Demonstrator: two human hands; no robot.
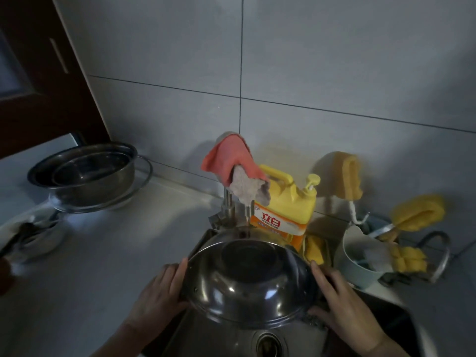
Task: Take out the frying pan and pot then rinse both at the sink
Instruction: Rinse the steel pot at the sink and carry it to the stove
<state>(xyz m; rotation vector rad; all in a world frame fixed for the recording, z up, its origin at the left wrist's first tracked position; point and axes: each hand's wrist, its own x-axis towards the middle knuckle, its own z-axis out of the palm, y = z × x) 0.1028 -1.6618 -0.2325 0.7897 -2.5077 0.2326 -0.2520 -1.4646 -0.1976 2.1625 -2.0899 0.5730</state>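
I hold the pot [248,276] over the sink [381,315], my left hand [162,292] on its left side and my right hand [337,302] on its right, its opening tipped up toward the faucet [231,210] just behind it. A cloth [231,161] hangs over the faucet, with the detergent bottle [286,210] just right of it against the wall. Far left on the counter [116,248] stand nested bowls [85,171]; to the right, a cup [360,264] holds sponges [409,256].

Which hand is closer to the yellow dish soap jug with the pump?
The right hand. It grips the right rim of the steel pot, just below the yellow plastic dish soap jug. The left hand holds the pot's opposite rim, farther away.
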